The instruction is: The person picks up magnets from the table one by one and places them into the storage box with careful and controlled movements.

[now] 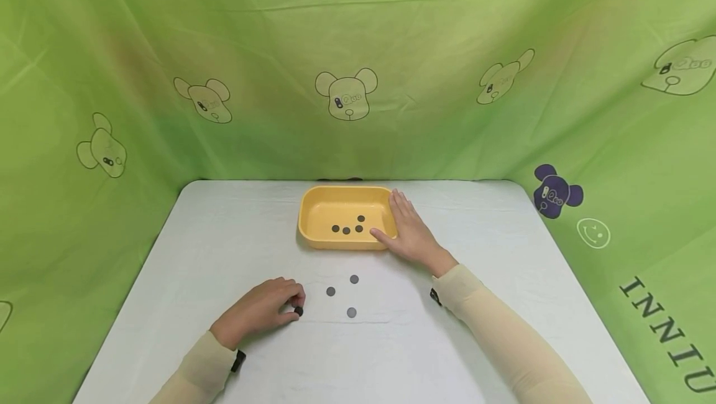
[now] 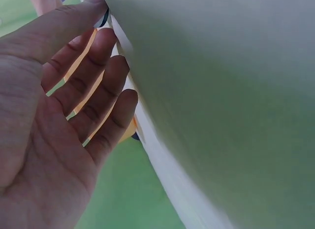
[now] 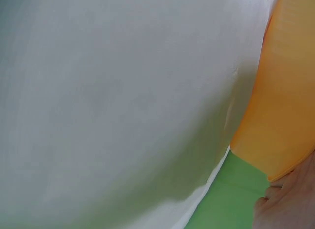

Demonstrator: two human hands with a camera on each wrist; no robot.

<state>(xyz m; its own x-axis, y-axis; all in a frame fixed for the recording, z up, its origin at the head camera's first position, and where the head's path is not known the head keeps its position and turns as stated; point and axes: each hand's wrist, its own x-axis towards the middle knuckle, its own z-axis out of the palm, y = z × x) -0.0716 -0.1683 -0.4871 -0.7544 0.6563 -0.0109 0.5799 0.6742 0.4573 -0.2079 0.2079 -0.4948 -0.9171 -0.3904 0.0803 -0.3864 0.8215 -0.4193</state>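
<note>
A small dark round disc (image 1: 299, 311) sat pinched at the left hand's (image 1: 263, 309) fingers; the right hand (image 1: 407, 230) lay flat-fingered against the yellow tray (image 1: 313, 205), shown whole only from the head view.

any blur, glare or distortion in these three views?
Head view: sharp, evenly lit, no glare, soft shadows under the hands; wide-angle bends the table edges. Left wrist view: left hand in focus, cloth beside it smeared. Right wrist view: soft throughout, the yellow tray a blurred slab, right hand barely in frame.

discs in tray (image 1: 313, 202): 4 | discs loose on table (image 1: 224, 236): 3 | disc at left fingertips: 1 | trays: 1
</note>
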